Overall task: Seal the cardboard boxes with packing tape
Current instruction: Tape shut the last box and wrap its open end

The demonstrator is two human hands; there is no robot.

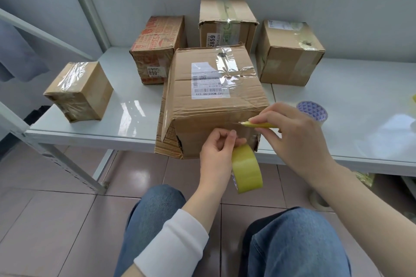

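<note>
**Five boxes, two tape rolls, both hands working at the nearest box**

Five cardboard boxes are standing on the white table (126, 114). The big box (213, 105) is sitting nearest to the person, and its front part is hanging over the table edge. A white label (210, 81) and shiny clear tape are lying across its top. Behind it, four more boxes are waiting: a small box (78, 91) at the left, a box with red print (157, 49), a tall box (227, 22) with the number 2859 on it at the back, and a plain box (290, 51) at the right.

Two tape rolls are showing. The left hand (217, 148) is gripping the yellow tape roll (246, 168) with curled fingers, holding it against the front face of the big box, below the table edge. The second tape roll (311, 111), with a blue triangle pattern inside, is lying on the table just beside the right hand (292, 132).

The right hand is pinching one yellow cutter (258, 124), and its tip is touching the front face of the big box, just above the left hand.
</note>
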